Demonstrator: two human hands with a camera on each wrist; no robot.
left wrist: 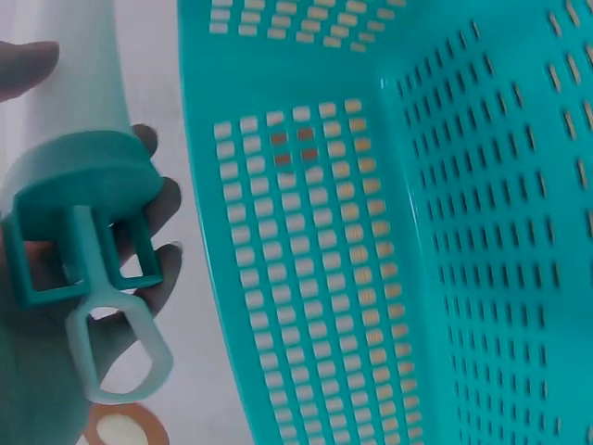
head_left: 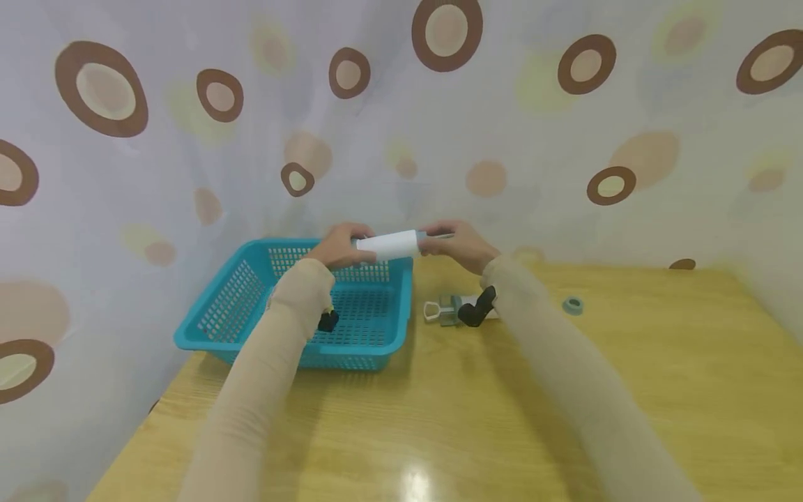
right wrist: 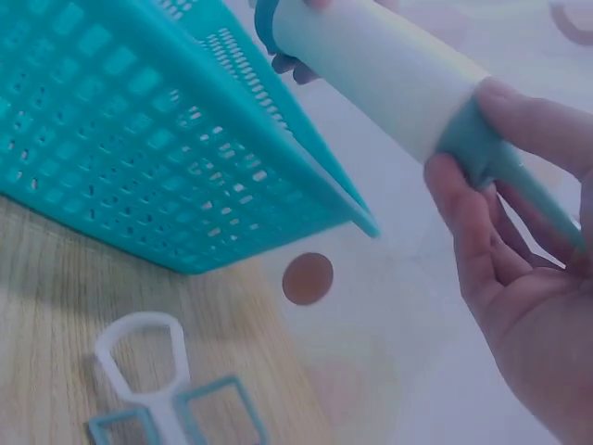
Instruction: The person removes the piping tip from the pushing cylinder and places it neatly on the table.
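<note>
Between both hands, above the basket's back right corner, is a white plastic syringe (head_left: 390, 245) with blue-green ends. My left hand (head_left: 340, 245) grips its barrel; in the left wrist view the plunger's pale loop handle (left wrist: 153, 357) and square finger grips show at that end. The right hand (head_left: 461, 245) pinches the opposite end, thumb and fingers on the blue-green collar (right wrist: 471, 139). From this collar a narrow nozzle (right wrist: 536, 193) runs towards the palm. A similar syringe (head_left: 448, 310) lies on the table below the right wrist, partly hidden by the sleeve and a black wrist piece.
A turquoise perforated basket (head_left: 401, 314) stands at the left on the wooden table (head_left: 439, 425). To the right of the right forearm lies a small grey-green ring (head_left: 573, 305). A curtain (head_left: 389, 104) with brown circles hangs close behind and along the left side.
</note>
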